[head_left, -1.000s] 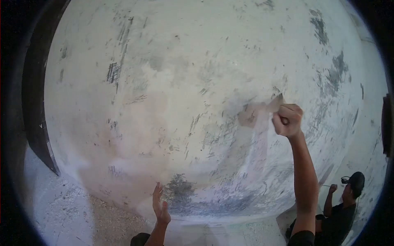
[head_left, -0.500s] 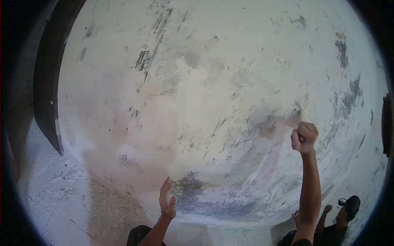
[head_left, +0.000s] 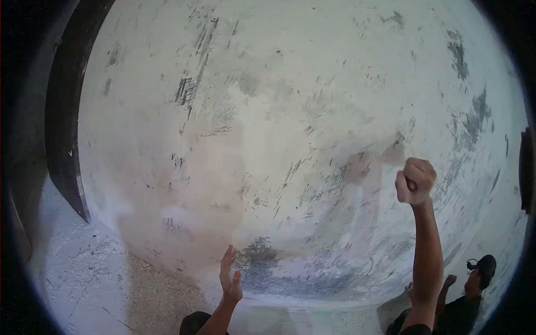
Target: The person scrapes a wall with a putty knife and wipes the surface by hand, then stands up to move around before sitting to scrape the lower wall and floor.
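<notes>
A large pale wall (head_left: 273, 128), marked with grey scraped patches and dark scratches, fills most of the head view. My right hand (head_left: 416, 181) is raised close to it at the right, its fingers wrapped in a fist around the handle of a scraper, whose handle end (head_left: 411, 184) shows in the curl of the fingers. The scraper's blade is mostly hidden, while a triangular shadow falls on the wall just left of the fist. Lower down, my left hand (head_left: 230, 279) is empty with fingers stretched upward and thumb apart, near a dark grey patch (head_left: 259, 249).
A dark frame (head_left: 67, 111) edges the wall on the left. Whitish debris covers the floor (head_left: 84, 273) at lower left. Another person (head_left: 466, 301) in dark clothes and a cap stands at lower right, one fist raised near the wall. A dark object (head_left: 526, 170) juts in at the far right.
My right fist has moved slightly up and right relative to the wall, with the scraper still in it. The wall markings sit a little further left as the view shifts. My left hand stays open.
</notes>
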Demonstrator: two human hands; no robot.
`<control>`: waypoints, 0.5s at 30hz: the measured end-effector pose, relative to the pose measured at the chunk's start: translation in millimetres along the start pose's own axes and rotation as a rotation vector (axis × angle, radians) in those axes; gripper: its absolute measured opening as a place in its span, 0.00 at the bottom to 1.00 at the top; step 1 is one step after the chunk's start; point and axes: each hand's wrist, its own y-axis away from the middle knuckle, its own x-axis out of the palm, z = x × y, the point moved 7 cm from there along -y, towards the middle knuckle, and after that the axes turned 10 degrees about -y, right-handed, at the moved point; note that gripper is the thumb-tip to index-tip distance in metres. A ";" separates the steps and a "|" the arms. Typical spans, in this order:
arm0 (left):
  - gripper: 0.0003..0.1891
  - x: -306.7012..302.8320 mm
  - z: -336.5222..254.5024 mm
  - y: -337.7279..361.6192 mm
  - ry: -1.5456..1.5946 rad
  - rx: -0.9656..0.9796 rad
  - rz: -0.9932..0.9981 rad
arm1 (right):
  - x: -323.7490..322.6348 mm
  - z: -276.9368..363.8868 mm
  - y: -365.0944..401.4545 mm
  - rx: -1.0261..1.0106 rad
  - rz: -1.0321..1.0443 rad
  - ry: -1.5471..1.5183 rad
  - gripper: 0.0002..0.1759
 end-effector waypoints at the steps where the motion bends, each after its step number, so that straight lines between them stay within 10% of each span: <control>1: 0.32 2.7 -2.2 -0.9 0.029 -0.041 0.002 | 7.3 -24.8 14.9 0.045 -0.003 0.025 0.17; 12: 0.32 -3.8 5.9 -1.4 0.028 -0.047 0.006 | -24.6 -48.2 49.1 0.316 -0.012 0.213 0.15; 15: 0.31 -3.0 10.2 5.3 0.040 -0.086 0.014 | -7.0 51.7 87.6 0.263 0.228 0.368 0.06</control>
